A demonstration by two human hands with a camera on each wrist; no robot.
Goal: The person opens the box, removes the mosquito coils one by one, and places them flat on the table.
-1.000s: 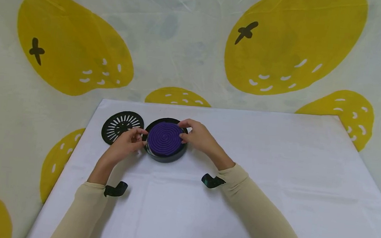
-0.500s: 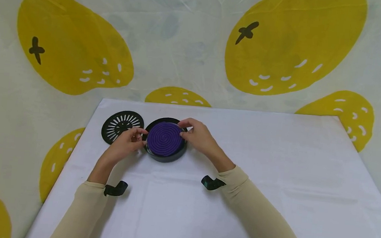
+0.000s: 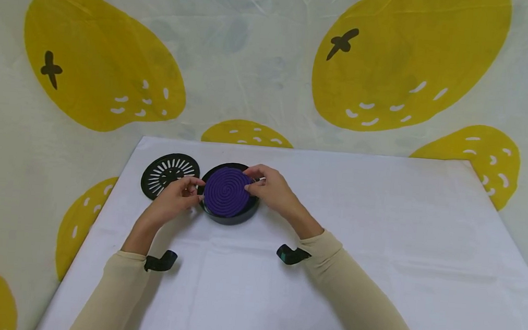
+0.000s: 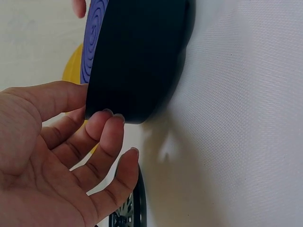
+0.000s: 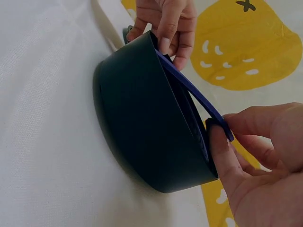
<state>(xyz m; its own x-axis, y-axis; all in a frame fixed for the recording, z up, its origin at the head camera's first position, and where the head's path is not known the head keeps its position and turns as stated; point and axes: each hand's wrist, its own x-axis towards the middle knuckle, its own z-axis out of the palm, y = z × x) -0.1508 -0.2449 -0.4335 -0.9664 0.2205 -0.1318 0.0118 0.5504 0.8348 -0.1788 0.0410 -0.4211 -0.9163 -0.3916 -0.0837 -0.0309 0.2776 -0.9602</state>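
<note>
The coil [image 3: 226, 192] is a flat, purple disc formed as a tight spiral with rounded ridges. The case [image 3: 235, 219] is round, dark and shallow, with a smooth outer wall and an open top. The lid [image 3: 168, 176] is a black disc with radial slots; it lies just beside the case, partly hidden by the left hand [image 3: 178, 199] in the head view. All rest on a white cloth [image 3: 381, 222] of fine weave.

The coil sits at the mouth of the case, tilted: its left edge is low at the rim, its right edge raised clear of it. A ridged, bluish surface is visible inside the case, beneath the raised edge.

The right hand [image 3: 275, 189] pinches the raised edge between thumb and finger. The left hand holds the opposite side of the case, fingers partly curled and spread, thumb at the rim beside the coil's low edge. Whether the thumb also grips the coil cannot be determined.
</note>
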